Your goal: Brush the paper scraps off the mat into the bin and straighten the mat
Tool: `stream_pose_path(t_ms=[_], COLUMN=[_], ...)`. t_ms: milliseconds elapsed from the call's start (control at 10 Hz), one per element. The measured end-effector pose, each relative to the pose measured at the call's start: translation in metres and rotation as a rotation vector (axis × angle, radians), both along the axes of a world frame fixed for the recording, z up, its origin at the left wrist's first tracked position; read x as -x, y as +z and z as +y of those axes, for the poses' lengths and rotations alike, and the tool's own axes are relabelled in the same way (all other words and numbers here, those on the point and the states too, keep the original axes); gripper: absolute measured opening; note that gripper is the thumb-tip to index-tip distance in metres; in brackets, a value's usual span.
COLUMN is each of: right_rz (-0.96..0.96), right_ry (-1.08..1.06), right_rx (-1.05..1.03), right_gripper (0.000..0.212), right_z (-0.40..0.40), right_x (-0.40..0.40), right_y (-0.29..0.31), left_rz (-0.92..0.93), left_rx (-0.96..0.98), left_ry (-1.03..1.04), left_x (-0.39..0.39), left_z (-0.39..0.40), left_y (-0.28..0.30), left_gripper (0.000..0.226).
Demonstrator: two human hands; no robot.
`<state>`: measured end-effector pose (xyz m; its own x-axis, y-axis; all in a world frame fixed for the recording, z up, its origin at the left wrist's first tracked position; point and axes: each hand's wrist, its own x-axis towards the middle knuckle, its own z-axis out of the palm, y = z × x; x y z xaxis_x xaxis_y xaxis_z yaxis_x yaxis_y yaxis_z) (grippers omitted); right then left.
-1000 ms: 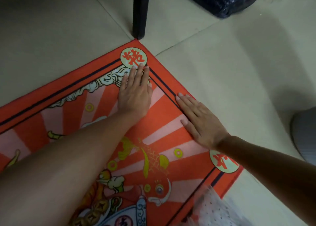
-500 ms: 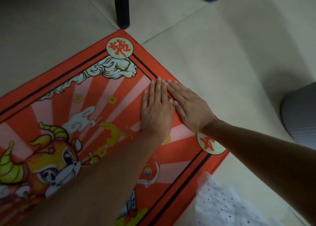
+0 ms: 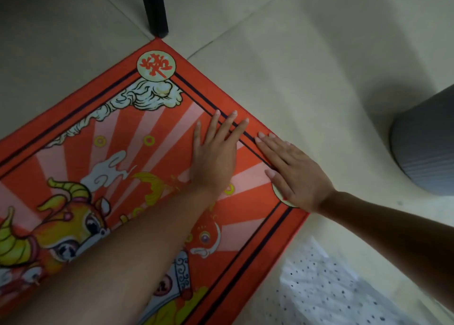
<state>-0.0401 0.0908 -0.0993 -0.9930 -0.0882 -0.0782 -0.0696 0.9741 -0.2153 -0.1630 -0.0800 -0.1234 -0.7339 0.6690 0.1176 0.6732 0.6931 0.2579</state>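
Head view, nearest first: white dotted fabric (image 3: 326,292) lies by the mat (image 3: 73,132)'s near corner. Half a second ago the hands touched mid-mat; now they have parted. The right hand (image 3: 294,174) has slid to the near corner, the left hand (image 3: 216,157) presses the right border, both flat and released, holding nothing. No scraps show, so straightening seems underway. Farther off, the mat's far corner meets a black leg (image 3: 153,7); the grey bin (image 3: 427,142) stands apart, right.

Tiled floor (image 3: 307,61) — mat (image 3: 73,128), bin (image 3: 425,147)
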Motion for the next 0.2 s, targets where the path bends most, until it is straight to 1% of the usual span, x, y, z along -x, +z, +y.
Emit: stream_pose_path(t_ms=[100,200], right_rz=[0.021,0.002], right_ry=[0.009,0.014], right_rx=[-0.014,-0.001], right_gripper=[0.058,0.058], right_z=[0.0052,0.0042], right_x=[-0.0092,-0.007], right_y=[-0.0015,0.0009], left_rz=[0.003,-0.005], left_rx=[-0.077,-0.073], left_ry=[-0.062,-0.089], left_x=[0.0018,-0.0076], left_z=[-0.0026,-0.0004], left_y=[0.0006,0.0021], left_gripper=[0.046,0.047])
